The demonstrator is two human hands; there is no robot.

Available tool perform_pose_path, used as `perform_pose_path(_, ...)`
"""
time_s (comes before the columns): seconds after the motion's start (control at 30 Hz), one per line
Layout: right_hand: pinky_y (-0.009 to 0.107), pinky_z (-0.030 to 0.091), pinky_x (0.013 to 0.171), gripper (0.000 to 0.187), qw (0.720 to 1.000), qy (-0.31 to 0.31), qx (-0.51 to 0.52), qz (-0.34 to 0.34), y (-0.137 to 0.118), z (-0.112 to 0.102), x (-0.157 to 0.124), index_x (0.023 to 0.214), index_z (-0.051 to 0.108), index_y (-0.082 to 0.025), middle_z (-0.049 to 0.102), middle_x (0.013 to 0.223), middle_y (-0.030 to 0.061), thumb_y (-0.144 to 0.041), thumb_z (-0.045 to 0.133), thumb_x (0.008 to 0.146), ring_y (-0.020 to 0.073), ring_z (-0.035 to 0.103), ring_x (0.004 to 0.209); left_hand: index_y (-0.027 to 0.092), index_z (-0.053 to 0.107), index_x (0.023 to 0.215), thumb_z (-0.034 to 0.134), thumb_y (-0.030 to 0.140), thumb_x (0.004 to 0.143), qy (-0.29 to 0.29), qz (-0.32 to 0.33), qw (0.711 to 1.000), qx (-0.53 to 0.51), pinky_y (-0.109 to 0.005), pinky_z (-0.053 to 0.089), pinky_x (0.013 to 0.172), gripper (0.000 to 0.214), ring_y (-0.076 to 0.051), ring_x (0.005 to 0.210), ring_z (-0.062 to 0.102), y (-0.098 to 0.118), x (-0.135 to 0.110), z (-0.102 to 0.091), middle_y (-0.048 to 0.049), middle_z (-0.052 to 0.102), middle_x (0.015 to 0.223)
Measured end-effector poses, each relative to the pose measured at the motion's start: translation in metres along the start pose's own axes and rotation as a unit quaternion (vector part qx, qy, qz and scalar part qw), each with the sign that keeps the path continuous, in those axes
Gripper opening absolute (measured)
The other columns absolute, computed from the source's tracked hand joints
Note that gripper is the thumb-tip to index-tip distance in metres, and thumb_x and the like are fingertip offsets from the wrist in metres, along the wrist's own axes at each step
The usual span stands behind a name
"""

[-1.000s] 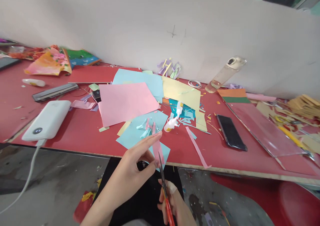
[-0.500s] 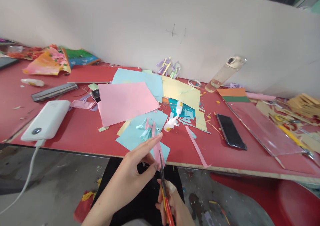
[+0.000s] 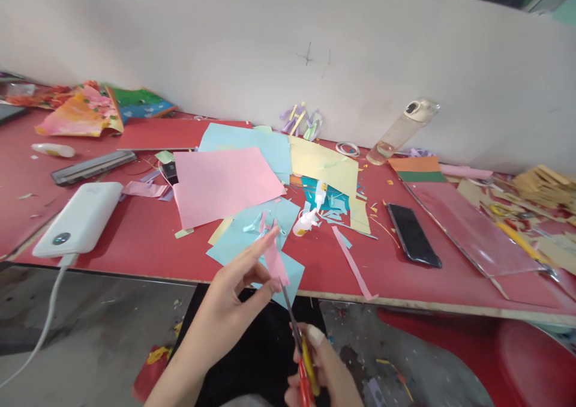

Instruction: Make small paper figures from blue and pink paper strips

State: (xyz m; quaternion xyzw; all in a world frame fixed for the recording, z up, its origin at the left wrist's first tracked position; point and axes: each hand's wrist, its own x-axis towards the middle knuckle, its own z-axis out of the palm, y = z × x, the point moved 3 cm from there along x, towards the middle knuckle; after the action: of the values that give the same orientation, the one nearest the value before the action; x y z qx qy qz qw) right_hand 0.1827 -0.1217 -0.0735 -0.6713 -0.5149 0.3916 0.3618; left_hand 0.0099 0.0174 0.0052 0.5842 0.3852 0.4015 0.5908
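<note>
My left hand (image 3: 245,287) pinches a small pink paper strip (image 3: 275,262) near the table's front edge, its fingers closed on it. In my right hand (image 3: 326,359) is a pair of scissors (image 3: 294,323) with red and yellow handles, blades pointing up at the strip's lower end. A pale wrapping shows on the right thumb. Behind my left fingertips, partly hidden, a light-blue and pink paper figure (image 3: 263,222) lies on light-blue paper (image 3: 292,269). Two white glue bottles (image 3: 306,222) lie just to the right of it.
Pink paper (image 3: 225,185) and yellow paper (image 3: 324,164) lie across the middle. A white power bank (image 3: 78,218) is on the left. To the right are a phone (image 3: 413,234), a long pink strip (image 3: 353,263), a leaning bottle (image 3: 402,132) and a yellow cutter (image 3: 522,242).
My left hand has moved slightly left with the pink strip. The scissors have shifted down from along the strip to its lower end, and their handles look more spread.
</note>
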Motion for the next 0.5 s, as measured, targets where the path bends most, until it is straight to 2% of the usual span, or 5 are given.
perform_pose_path(0.07, 0.026, 0.058, 0.063, 0.054, 0.999, 0.033, -0.017, -0.012, -0.010, -0.023, 0.005, 0.131, 0.063, -0.028, 0.073, 0.095, 0.0036, -0.044, 0.073, 0.081, 0.0165, 0.066, 0.059, 0.037, 0.046, 0.155, 0.063, 0.022, 0.096, 0.033, -0.001, 0.999, 0.019, -0.027, 0.055, 0.076, 0.062, -0.014, 0.077, 0.062, -0.003, 0.004, -0.008, 0.0016, 0.060, 0.080)
perform_pose_path(0.13, 0.030, 0.059, 0.073, 0.053, 0.985, 0.130, -0.111, -0.032, -0.017, -0.056, 0.019, 0.130, 0.062, -0.026, 0.074, 0.098, 0.0054, -0.049, 0.070, 0.083, 0.0216, 0.072, 0.074, 0.036, 0.051, 0.151, 0.062, 0.024, 0.096, 0.030, 0.000, 0.998, 0.050, -0.026, 0.055, 0.070, 0.058, -0.015, 0.076, 0.062, -0.007, 0.009, -0.015, -0.0003, 0.063, 0.085)
perform_pose_path(0.27, 0.043, 0.058, 0.077, 0.054, 0.901, 0.283, -0.323, -0.053, -0.016, -0.121, 0.065, 0.124, 0.065, -0.020, 0.074, 0.113, 0.0153, -0.057, 0.057, 0.086, 0.0327, 0.073, 0.088, 0.034, 0.060, 0.144, 0.062, 0.024, 0.094, 0.045, 0.000, 0.995, 0.094, -0.029, 0.059, 0.074, 0.051, -0.016, 0.076, 0.064, -0.012, 0.016, -0.026, 0.0009, 0.063, 0.080)
perform_pose_path(0.33, 0.051, 0.056, 0.083, 0.056, 0.867, 0.293, -0.399, -0.057, -0.008, -0.142, 0.089, 0.122, 0.065, -0.016, 0.074, 0.112, 0.0200, -0.056, 0.052, 0.086, 0.0398, 0.070, 0.100, 0.034, 0.058, 0.145, 0.060, 0.023, 0.093, 0.037, -0.006, 0.994, 0.105, -0.028, 0.059, 0.071, 0.053, -0.016, 0.077, 0.065, -0.012, 0.016, -0.027, 0.0005, 0.063, 0.082)
perform_pose_path(0.5, 0.050, 0.054, 0.088, 0.045, 0.876, 0.273, -0.383, -0.106, 0.004, -0.153, 0.119, 0.117, 0.067, -0.019, 0.076, 0.109, 0.0151, -0.049, 0.055, 0.085, 0.0372, 0.070, 0.101, 0.033, 0.056, 0.147, 0.056, 0.022, 0.093, 0.012, -0.010, 0.992, 0.122, -0.027, 0.059, 0.066, 0.055, -0.017, 0.076, 0.065, -0.009, 0.014, -0.024, -0.0008, 0.065, 0.083)
